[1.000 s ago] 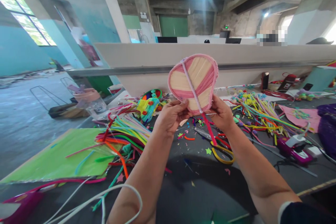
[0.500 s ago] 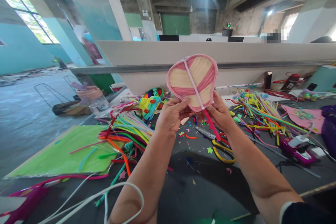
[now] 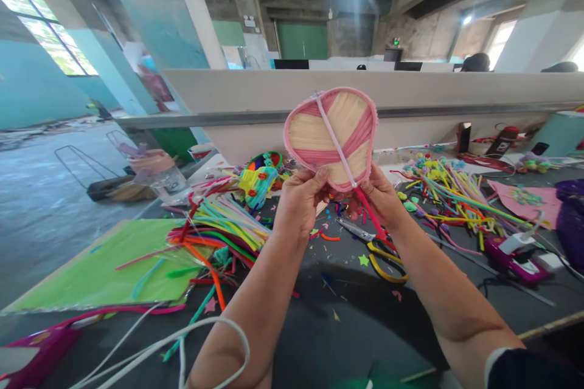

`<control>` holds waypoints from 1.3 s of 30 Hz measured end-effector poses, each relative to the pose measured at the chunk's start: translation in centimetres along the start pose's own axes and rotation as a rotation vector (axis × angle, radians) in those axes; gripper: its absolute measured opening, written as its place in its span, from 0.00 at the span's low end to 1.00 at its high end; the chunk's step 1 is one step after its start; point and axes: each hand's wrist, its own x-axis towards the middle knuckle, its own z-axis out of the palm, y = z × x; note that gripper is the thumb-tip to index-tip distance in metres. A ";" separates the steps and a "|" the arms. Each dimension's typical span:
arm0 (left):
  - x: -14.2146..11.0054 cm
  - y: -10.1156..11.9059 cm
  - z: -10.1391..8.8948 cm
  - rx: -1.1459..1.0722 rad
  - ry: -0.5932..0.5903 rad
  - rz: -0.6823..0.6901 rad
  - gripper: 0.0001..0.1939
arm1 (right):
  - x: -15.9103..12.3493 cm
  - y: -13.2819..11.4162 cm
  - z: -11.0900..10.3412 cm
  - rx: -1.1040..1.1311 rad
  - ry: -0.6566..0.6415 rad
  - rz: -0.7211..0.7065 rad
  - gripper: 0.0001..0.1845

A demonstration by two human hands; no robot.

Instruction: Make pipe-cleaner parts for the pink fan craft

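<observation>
Both my hands hold up a small round fan [image 3: 332, 134] made of cream and pink pipe cleaners, with a pale stem running down its middle and a red handle [image 3: 371, 217] below. My left hand [image 3: 301, 199] pinches the fan's lower left edge between thumb and fingers. My right hand [image 3: 381, 197] grips the lower right edge where the red handle starts. The fan is raised above a dark table [image 3: 347, 328], its face turned toward me.
Bundles of coloured pipe cleaners [image 3: 219, 231] lie left, more [image 3: 456, 194] at right. Yellow-handled scissors [image 3: 378, 255] rest under my hands. A green sheet [image 3: 109, 267], a purple glue gun [image 3: 511, 255], a lidded jar [image 3: 157, 173] and white cord [image 3: 182, 340] are nearby. A low wall runs behind.
The fan has risen slightly and drifted a little left, tilting a touch. Both hands keep their hold on its lower edge.
</observation>
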 end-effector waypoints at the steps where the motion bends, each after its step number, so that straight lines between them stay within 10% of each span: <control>1: 0.0 0.0 0.0 -0.009 -0.004 0.005 0.12 | 0.0 0.0 0.0 0.003 0.002 0.008 0.31; 39: -0.1 0.4 -0.2 0.036 0.036 0.053 0.13 | -0.2 0.5 -0.3 0.025 0.016 0.020 0.17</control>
